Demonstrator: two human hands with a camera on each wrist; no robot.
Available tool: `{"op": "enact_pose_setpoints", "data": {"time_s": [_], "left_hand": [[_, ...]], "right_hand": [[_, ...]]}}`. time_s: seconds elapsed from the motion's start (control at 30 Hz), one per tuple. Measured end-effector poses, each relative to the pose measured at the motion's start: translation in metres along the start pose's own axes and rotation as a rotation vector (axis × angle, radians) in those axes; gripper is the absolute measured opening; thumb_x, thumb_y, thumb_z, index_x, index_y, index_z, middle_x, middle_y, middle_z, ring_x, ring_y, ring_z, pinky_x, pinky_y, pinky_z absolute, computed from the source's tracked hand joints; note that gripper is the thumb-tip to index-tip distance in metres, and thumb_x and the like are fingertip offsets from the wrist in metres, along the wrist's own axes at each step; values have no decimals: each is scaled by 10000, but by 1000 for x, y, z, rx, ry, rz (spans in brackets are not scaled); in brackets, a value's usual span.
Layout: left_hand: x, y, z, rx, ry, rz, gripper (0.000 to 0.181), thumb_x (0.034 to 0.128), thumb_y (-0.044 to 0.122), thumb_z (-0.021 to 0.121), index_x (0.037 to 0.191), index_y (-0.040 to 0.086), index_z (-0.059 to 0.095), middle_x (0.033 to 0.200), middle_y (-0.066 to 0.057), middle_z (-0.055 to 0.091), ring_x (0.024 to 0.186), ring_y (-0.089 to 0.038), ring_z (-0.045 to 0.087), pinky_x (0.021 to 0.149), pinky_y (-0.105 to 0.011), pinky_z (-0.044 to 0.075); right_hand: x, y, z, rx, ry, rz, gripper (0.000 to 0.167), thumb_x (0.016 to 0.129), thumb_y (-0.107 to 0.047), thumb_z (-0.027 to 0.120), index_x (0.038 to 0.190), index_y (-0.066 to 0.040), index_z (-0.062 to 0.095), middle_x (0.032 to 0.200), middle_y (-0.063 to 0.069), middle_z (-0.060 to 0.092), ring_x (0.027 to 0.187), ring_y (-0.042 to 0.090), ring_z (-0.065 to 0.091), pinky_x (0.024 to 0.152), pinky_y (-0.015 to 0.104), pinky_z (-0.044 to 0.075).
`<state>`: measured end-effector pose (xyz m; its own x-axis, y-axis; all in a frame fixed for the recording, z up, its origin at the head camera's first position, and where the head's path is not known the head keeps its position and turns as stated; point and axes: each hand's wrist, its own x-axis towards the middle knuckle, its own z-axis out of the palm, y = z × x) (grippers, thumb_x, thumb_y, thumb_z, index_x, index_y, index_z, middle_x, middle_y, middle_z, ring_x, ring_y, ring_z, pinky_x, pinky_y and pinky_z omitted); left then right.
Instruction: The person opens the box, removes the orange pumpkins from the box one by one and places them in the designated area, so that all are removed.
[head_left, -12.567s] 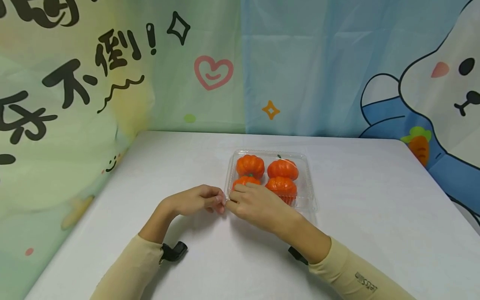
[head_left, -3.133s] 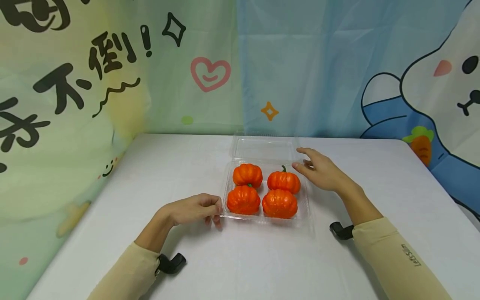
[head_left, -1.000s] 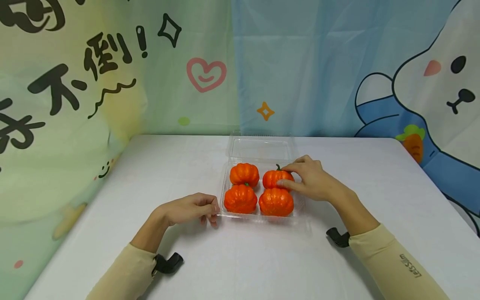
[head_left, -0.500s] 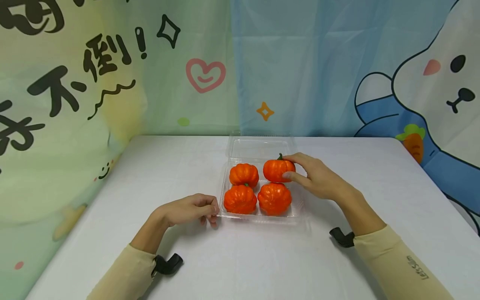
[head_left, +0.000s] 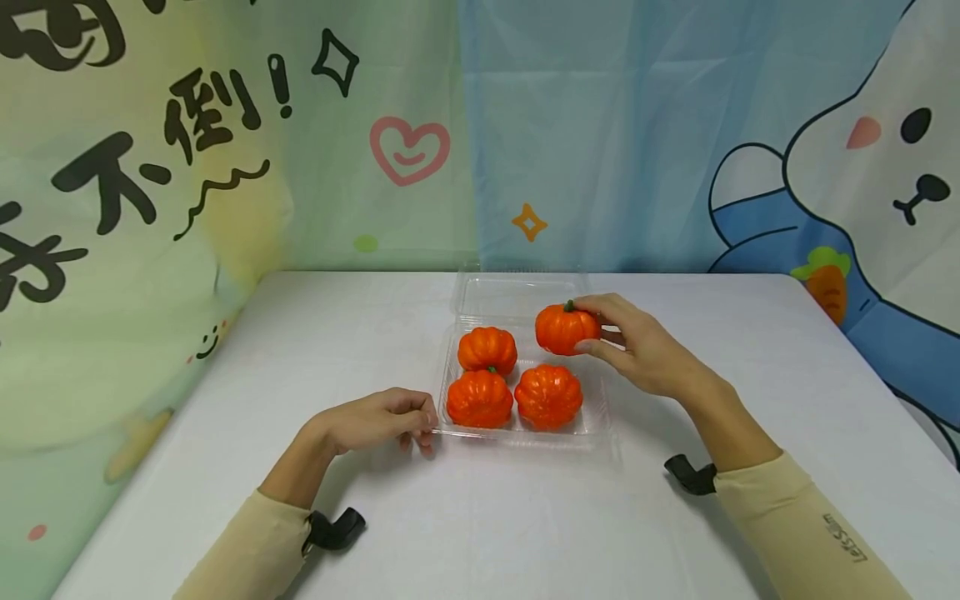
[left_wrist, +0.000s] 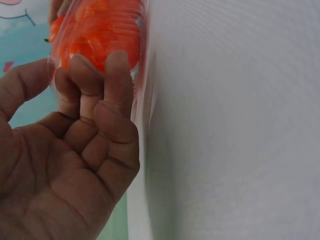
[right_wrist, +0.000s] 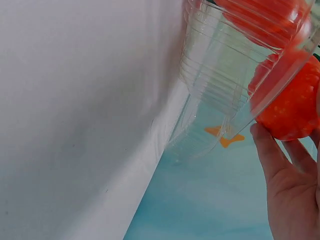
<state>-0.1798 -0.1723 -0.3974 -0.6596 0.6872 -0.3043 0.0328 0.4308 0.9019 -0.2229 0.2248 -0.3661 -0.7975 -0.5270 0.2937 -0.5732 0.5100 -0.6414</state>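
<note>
White tabletop point(head_left: 225, 358): left fingers point(head_left: 423, 403) pinch the clamshell point(head_left: 597, 402), near-left corner; orange pumpkin point(head_left: 562, 331) gripped between right fingers point(head_left: 611, 307), above its far-right side!

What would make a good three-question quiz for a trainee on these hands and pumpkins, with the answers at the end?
1. Which hand is holding up a pumpkin: A) left, B) right, or C) both?
2. True or false: the lid is closed over the clear container.
3. How many other pumpkins rest in that container?

Key:
1. B, the right hand.
2. False; the lid is folded open at the far side.
3. Three.
</note>
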Motion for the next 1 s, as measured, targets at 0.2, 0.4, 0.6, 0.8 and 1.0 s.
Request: {"op": "enact_pose_setpoints", "data": {"time_s": [0.2, 0.4, 0.6, 0.8, 1.0], "left_hand": [[-1, 0, 0, -5, -3, 4, 176, 1014, 144, 482, 964, 23, 600, 927, -107, 724, 910, -247, 646, 759, -296, 497], [-1, 0, 0, -5, -1, 6, 180, 1015, 146, 482, 963, 17, 596, 925, -110, 722, 906, -249, 647, 757, -297, 498], [-1, 0, 0, -2, 3, 4, 187, 1016, 151, 481, 960, 15, 596, 925, -113, 720, 912, -257, 647, 758, -300, 499], [-1, 0, 1, -3, 1, 3, 191, 1021, 162, 486, 959, 22, 601, 923, -107, 719, 902, -250, 638, 754, -295, 497], [-1, 0, 0, -6, -1, 3, 194, 1019, 165, 489, 962, 18, 602, 925, -112, 720, 902, -248, 637, 754, -297, 493]], "right_hand": [[-2, -1, -4, -49, 49, 6, 628, 922, -139, 765, 1487, -95, 494, 1605, 149, 387, 1435, 403, 427, 1004, 551, 487], [-4, 3, -7, -75, 101, -21, 687, 870, -77, 809, 1478, -80, 489, 1561, 141, 441, 1409, 371, 467, 993, 503, 495], [-6, 8, -11, -109, 145, -24, 820, 825, -60, 849, 1532, -76, 434, 1506, 142, 459, 1369, 350, 495, 969, 477, 500], [-8, 14, -17, -150, 191, -14, 823, 780, -53, 888, 1493, -38, 478, 1462, 155, 470, 1327, 365, 521, 941, 475, 509], [-12, 19, -23, -171, 204, -7, 824, 753, -35, 903, 1471, -57, 500, 1456, 143, 476, 1328, 355, 510, 932, 484, 506]]}}
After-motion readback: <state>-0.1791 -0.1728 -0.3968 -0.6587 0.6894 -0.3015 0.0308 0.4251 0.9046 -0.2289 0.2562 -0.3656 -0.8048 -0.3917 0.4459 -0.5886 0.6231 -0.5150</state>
